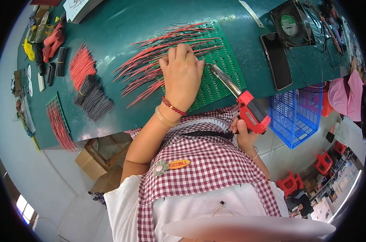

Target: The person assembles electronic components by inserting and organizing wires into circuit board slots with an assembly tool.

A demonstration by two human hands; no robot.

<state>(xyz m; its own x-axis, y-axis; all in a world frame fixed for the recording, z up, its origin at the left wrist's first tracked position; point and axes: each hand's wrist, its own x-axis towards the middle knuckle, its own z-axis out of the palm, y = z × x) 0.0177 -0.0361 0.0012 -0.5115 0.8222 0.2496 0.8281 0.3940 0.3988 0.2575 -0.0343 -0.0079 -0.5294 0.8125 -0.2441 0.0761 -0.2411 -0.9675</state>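
A green circuit board panel (223, 76) lies on the dark green table (122, 24), with many red and black wires (159, 60) fanning out to its left. My left hand (182, 74) rests palm down on the wires and the board, fingers together. My right hand (243, 131) grips the handle of a red soldering gun (252, 113) near the table's front edge. The gun's metal tip (215, 70) reaches the board just right of my left hand's fingers.
Bundles of red wires (81, 64) and grey wires (92, 99) lie at the left, beside another wired green board (58, 121). A black phone (276, 60) and a small fan (292, 23) sit at the right. A blue plastic basket (296, 115) stands beyond the table edge.
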